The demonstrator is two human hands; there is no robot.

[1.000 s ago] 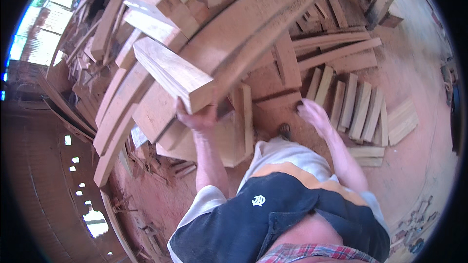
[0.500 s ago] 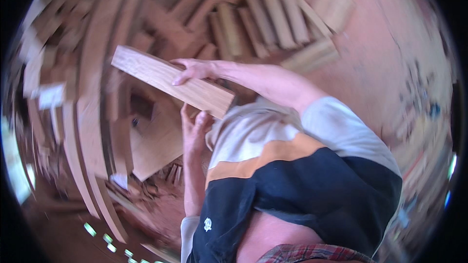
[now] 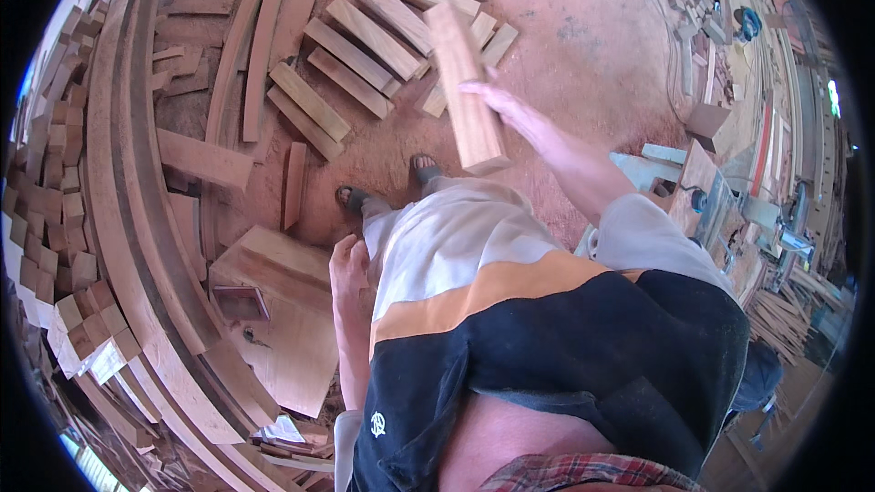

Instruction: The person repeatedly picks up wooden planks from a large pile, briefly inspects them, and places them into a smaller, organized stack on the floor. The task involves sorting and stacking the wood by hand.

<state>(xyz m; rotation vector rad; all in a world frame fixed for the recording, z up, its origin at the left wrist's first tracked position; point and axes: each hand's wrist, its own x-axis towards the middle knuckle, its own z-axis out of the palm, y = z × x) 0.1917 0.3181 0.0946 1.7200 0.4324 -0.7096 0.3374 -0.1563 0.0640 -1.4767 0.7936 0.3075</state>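
Observation:
My right hand (image 3: 497,102) is closed round the side of a thick, light brown wooden block (image 3: 463,96), held up in front of my body. The block stands lengthwise, its far end tipped slightly left, over the rows of cut blocks on the floor. Beside my left thigh hangs my left hand (image 3: 349,264), its fingers curled in with nothing visible in them. Under it lies a wide wooden board (image 3: 296,346) with a small, reddish-brown rectangular frame-like piece (image 3: 241,302) on it.
Several cut wooden blocks (image 3: 372,36) lie side by side on the dusty floor ahead. Long curved planks (image 3: 137,191) run along the left, beside stacked timber ends (image 3: 87,319). At the right stands a workbench (image 3: 697,173) with tools, near a pile of thin sticks (image 3: 775,319).
The wooden block has swung from the left to the front right, now in my right hand alone. My left hand has let go of it and dropped to my side. The view has turned right.

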